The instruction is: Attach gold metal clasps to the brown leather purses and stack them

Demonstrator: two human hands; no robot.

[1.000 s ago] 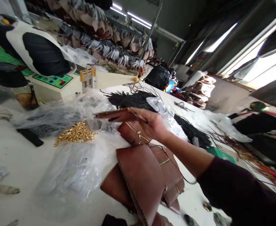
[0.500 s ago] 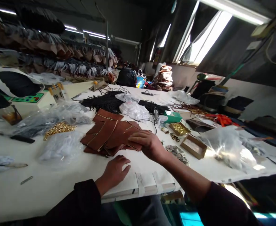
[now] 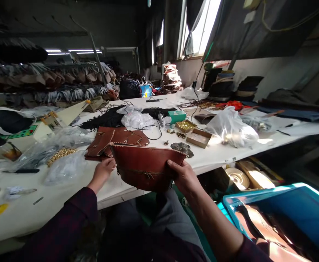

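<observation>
A brown leather bag, with a brass zipper and two pulls across its front, is held up over the table's front edge. My right hand grips its right side, thumb on the front and fingers behind. Beside its left edge is my left hand, fingers curled together at the leather. Whether they pinch the edge is not clear. Behind lies a pile of similar brown leather bags with zippers.
Gold chain and clear plastic bags lie left. Right of the pile are a green box, an open cardboard box and metal fittings. A blue crate with leather pieces stands low on the right.
My right hand has lifted a brown leather bag off the pile and brought it toward me. My left hand has moved up and left to the bag's edge. The view has turned right.
</observation>
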